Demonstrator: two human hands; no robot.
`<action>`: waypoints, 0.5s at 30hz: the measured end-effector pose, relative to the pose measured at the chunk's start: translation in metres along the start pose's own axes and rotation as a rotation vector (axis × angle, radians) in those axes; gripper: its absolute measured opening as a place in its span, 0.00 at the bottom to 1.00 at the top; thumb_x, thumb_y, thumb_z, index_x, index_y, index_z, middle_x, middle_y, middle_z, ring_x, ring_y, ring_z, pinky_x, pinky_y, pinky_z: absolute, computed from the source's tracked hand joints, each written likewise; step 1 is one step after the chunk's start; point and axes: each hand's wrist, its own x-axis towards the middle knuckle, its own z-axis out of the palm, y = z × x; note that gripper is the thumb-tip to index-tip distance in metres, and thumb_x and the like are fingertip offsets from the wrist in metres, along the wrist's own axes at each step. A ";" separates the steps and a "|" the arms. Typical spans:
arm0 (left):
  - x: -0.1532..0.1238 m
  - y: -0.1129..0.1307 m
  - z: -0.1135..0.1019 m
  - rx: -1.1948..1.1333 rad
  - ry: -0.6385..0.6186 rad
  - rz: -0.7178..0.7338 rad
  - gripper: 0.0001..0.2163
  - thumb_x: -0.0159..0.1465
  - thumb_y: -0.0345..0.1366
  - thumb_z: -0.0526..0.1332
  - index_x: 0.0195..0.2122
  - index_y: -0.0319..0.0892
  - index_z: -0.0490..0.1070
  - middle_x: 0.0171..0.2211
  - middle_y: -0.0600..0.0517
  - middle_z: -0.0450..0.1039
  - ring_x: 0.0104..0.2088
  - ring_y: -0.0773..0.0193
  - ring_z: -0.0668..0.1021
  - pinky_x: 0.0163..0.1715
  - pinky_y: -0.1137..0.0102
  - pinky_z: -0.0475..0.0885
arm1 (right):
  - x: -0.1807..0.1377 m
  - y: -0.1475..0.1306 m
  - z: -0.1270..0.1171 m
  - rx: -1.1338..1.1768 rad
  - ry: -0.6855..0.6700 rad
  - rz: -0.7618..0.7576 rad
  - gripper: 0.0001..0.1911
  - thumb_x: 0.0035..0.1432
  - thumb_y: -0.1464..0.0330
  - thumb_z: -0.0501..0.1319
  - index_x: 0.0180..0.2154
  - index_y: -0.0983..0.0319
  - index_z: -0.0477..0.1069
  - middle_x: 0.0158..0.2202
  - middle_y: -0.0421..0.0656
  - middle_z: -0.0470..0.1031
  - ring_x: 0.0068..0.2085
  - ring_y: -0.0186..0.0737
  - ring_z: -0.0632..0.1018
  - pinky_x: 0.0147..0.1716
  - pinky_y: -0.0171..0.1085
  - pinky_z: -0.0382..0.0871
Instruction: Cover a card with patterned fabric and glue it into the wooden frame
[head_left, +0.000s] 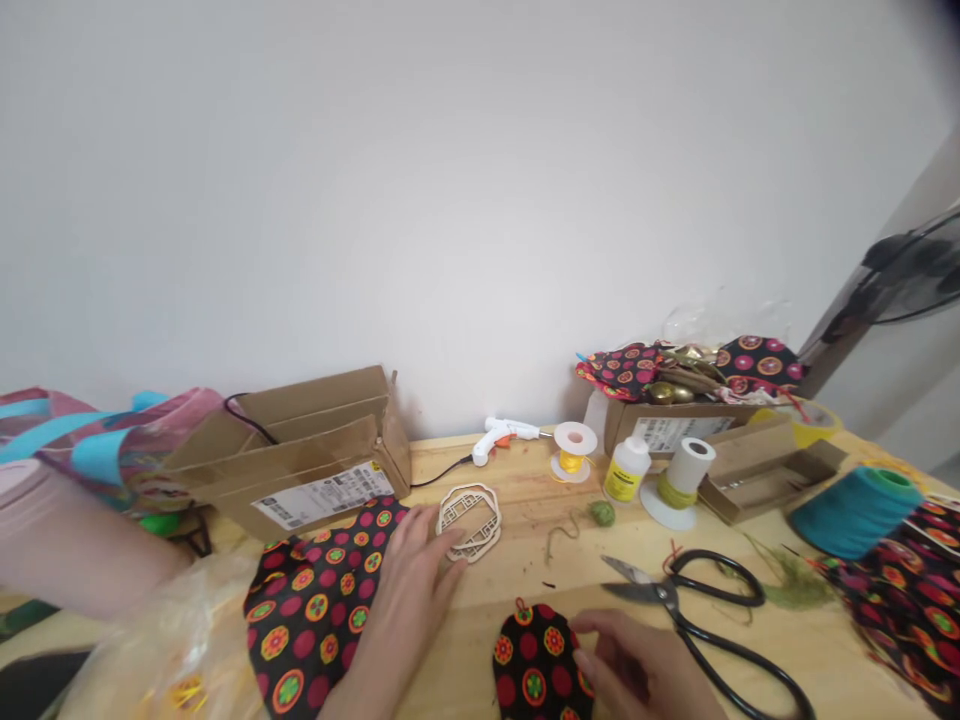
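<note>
My left hand (416, 565) lies with its fingers stretched out beside a pale lattice frame with a scalloped outline (491, 535). Its fingertips touch or overlap the frame's left edge. Under and left of that hand spreads black cloth with bright round flower prints (315, 600). My right hand (641, 665) has its thumb and index finger closed at the right edge of a small rounded piece in the same print (532, 665). A little red loop tops that piece. Black-handled scissors (667, 595) lie partly spread, just beyond my right hand.
Along the wall stand an open cardboard box (322, 450), a white glue gun (502, 435), a yellow thread spool (574, 450), a glue bottle (626, 470) and a fuller box (679, 430). A teal thread cone (855, 510) lies right; a plastic bag (172, 640) is left.
</note>
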 end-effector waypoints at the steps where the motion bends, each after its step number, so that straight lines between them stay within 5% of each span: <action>1: 0.002 0.002 -0.001 0.013 -0.013 0.015 0.09 0.53 0.32 0.57 0.33 0.44 0.75 0.49 0.41 0.67 0.53 0.44 0.63 0.50 0.48 0.59 | 0.009 -0.007 -0.005 -0.064 -0.014 -0.041 0.12 0.55 0.64 0.53 0.37 0.60 0.72 0.18 0.37 0.70 0.18 0.33 0.67 0.17 0.30 0.59; 7: 0.009 0.009 -0.020 0.006 -0.037 0.022 0.07 0.55 0.29 0.56 0.24 0.44 0.72 0.44 0.46 0.73 0.47 0.56 0.72 0.46 0.61 0.67 | 0.071 -0.030 -0.014 -0.296 -0.046 -0.185 0.09 0.50 0.71 0.59 0.35 0.58 0.72 0.32 0.39 0.74 0.29 0.35 0.73 0.29 0.31 0.63; 11: -0.008 -0.005 -0.043 0.024 0.016 -0.051 0.08 0.58 0.33 0.53 0.25 0.44 0.70 0.46 0.45 0.71 0.48 0.55 0.71 0.47 0.57 0.66 | 0.103 -0.037 0.000 -0.389 -0.108 -0.298 0.17 0.47 0.68 0.62 0.42 0.57 0.69 0.41 0.42 0.70 0.35 0.40 0.74 0.29 0.33 0.63; 15: -0.030 -0.020 -0.049 0.065 0.016 -0.105 0.07 0.55 0.32 0.56 0.21 0.44 0.71 0.42 0.45 0.74 0.47 0.53 0.72 0.45 0.56 0.67 | 0.121 -0.045 0.012 -0.441 -0.161 -0.372 0.07 0.46 0.71 0.62 0.32 0.60 0.72 0.38 0.43 0.70 0.32 0.38 0.73 0.26 0.32 0.61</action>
